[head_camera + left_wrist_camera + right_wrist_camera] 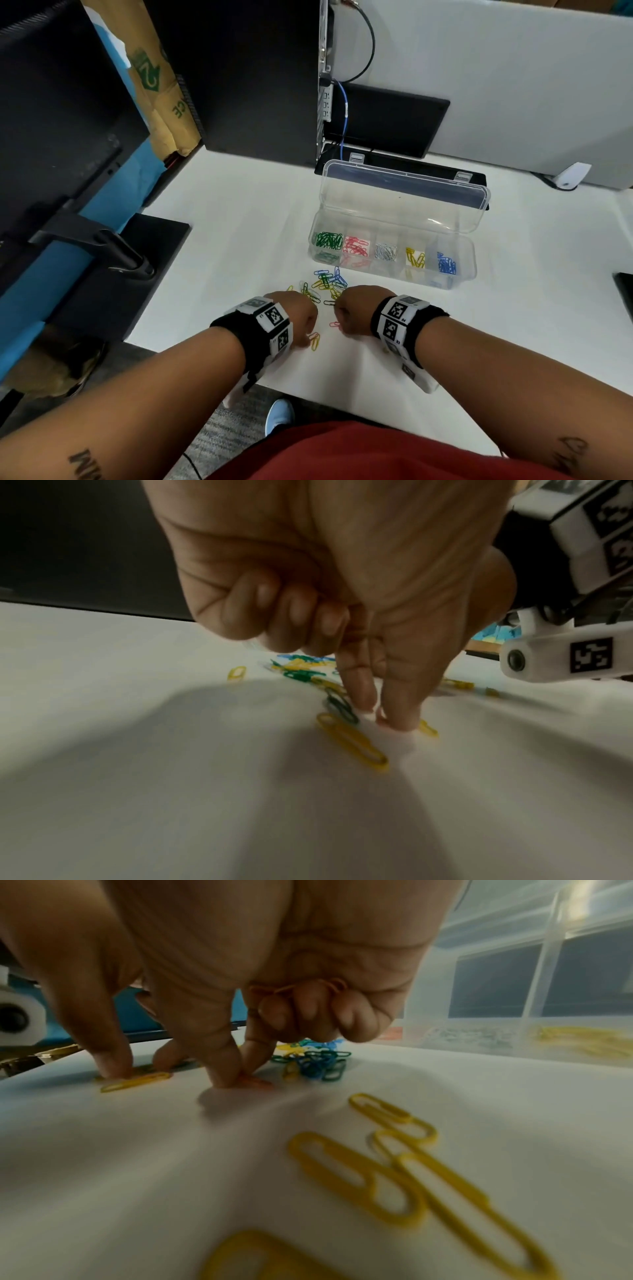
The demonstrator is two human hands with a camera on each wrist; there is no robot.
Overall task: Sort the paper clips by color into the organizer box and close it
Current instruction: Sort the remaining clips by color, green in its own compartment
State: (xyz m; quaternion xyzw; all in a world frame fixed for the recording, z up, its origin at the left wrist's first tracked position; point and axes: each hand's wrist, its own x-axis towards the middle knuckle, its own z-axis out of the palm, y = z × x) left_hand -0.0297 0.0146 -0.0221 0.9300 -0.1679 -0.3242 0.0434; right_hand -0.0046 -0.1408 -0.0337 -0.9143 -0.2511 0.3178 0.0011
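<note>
While both hands work at the near edge of the white table (239,212), the largest things stand at the back: a dark computer tower (253,75) and a monitor (51,113) on its stand to the left, with a pale partition (513,85) behind on the right.

Right of centre lies the organizer box (394,270), clear plastic, its long axis running left to right across the table and its lid (404,195) standing open at the far side. Five compartments in a row hold sorted clips – green, red, silver, yellow and blue, from left to right.

Just in front of the box's left end lies the loose pile of paper clips (329,282), blue, green and yellow tangled together and pointing every way. A few strays lie nearer the table edge.

The left hand (298,317) is knuckles-up beside the pile. From the left wrist view its forefinger and thumb tips are pressed down at the table on a clip that cannot be made out clearly, the other three fingers curled into the palm; a yellow clip (352,742) lies flat just beside the fingertips, its long axis slanting toward the camera.

The right hand (359,313) is close beside it, well apart from the box. Its thumb and forefinger pinch a red clip (255,1081) against the table – and its curled fingers hold more red clips (308,987) in the palm.
</note>
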